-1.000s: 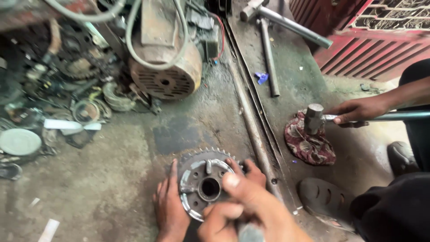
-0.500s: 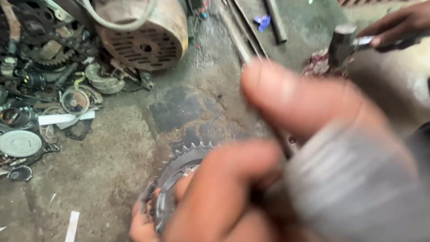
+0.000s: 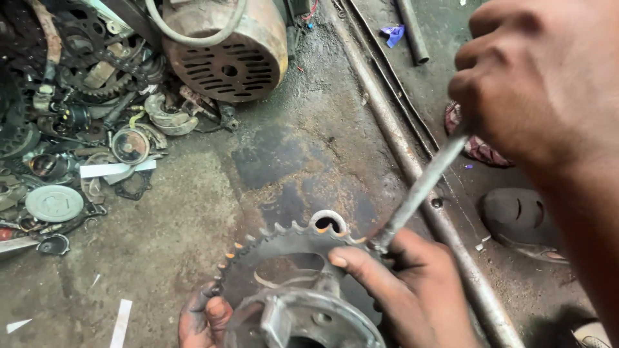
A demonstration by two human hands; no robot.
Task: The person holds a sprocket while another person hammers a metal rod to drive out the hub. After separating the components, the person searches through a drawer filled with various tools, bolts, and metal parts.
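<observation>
Greasy concrete floor [image 3: 193, 206] fills the view, stained dark with oil. At the bottom centre lies a toothed sprocket [image 3: 271, 248] fixed to a silvery hub [image 3: 303, 319], its teeth pointing up and to the left. The left hand [image 3: 206, 316] curls its fingers around the sprocket's lower left edge. The right hand [image 3: 412, 290] grips the sprocket's right side, thumb laid over the teeth. A thin metal rod [image 3: 422, 190] rests its tip at the sprocket's rim by that thumb, and another fist [image 3: 541, 84], upper right, is clenched around its top end. Top centre stands a rusty electric motor [image 3: 225, 45]. Scattered engine parts [image 3: 71, 142] crowd the left. A long pipe [image 3: 412, 167] crosses diagonally on the right.
</observation>
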